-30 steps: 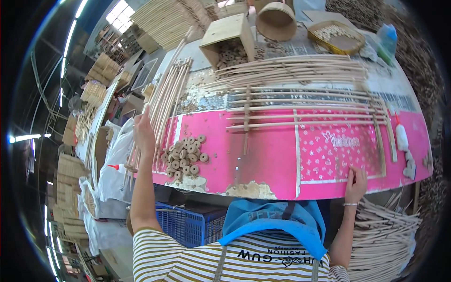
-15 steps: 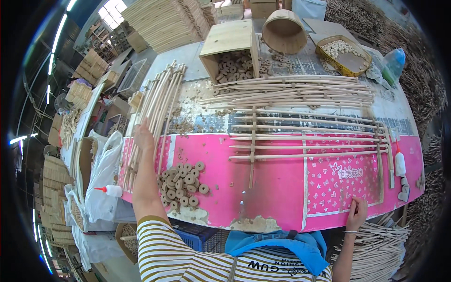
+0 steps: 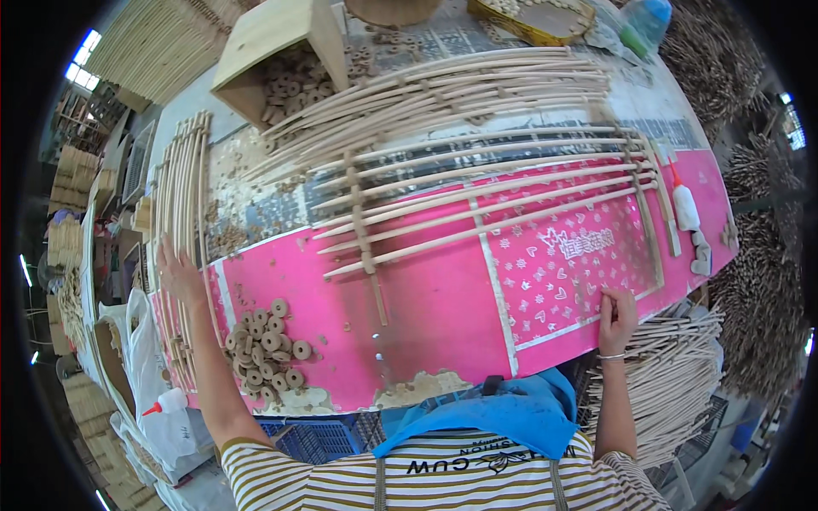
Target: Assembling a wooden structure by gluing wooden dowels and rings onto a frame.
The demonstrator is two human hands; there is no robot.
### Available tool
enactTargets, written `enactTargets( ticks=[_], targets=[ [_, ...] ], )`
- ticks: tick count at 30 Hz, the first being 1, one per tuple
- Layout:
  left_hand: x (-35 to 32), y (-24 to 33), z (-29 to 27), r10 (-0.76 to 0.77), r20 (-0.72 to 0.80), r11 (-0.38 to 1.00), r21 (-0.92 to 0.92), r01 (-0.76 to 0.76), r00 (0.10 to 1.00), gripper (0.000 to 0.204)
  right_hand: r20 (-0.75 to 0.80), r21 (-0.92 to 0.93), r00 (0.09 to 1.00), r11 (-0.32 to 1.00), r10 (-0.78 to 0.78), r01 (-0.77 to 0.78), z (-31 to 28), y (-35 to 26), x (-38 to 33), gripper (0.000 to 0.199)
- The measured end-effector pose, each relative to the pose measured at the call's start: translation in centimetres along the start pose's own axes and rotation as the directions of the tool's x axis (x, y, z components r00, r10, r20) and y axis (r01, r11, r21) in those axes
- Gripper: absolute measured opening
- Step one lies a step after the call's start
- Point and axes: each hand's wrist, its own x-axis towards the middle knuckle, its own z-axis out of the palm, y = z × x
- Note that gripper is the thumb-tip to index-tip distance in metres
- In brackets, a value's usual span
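My left hand (image 3: pixel 181 274) lies with its fingers spread on a bundle of long pale wooden sticks (image 3: pixel 181 187) at the left of the table. Below and right of it is a pile of round wooden rings (image 3: pixel 266 351) with holes. Near the right front edge of the pink cover, my right hand (image 3: pixel 618 322) has its fingers curled together; whether anything is in them is hidden. Ahead of it, several pointed sticks (image 3: pixel 477 223) lie crosswise, side by side, over two wooden bars (image 3: pixel 356 217).
More sticks with rings on them (image 3: pixel 477 85) lie farther back. A wooden box (image 3: pixel 277 43) of rings stands at the back left. Red-tipped white squeeze bottles lie at the right (image 3: pixel 685 206) and left (image 3: pixel 170 402) edges. A stick heap (image 3: pixel 673 375) is below the right edge.
The whole view has shifted and turned, so the table appears farther left and higher. My left hand's fingers show more spread on the sticks; my right hand stays curled near the front edge.
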Motion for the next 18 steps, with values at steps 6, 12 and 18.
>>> enactTargets(
  ticks=[6, 12, 18],
  targets=[
    [-4.2, 31.9, -13.5, 0.6, -0.054, 0.424, -0.824, -0.375, 0.798, 0.055, -0.043, -0.021, 0.999, 1.0, -0.022, 0.021, -0.8, 0.5, -0.2, 0.01],
    [-8.8, 42.3, -14.6, 0.792, 0.047, 0.422, -0.762, -0.491, 0.608, 0.076, -0.038, 0.012, 0.999, 1.0, -0.015, 0.016, -0.5, -0.4, 0.0, 0.008],
    [-9.5, 44.5, -13.6, 0.816, 0.002, 0.398, -0.727, -0.559, 0.578, 0.057, -0.062, 0.0, 0.998, 1.0, 0.013, -0.013, -1.3, -0.5, -0.1, 0.008]
  ],
)
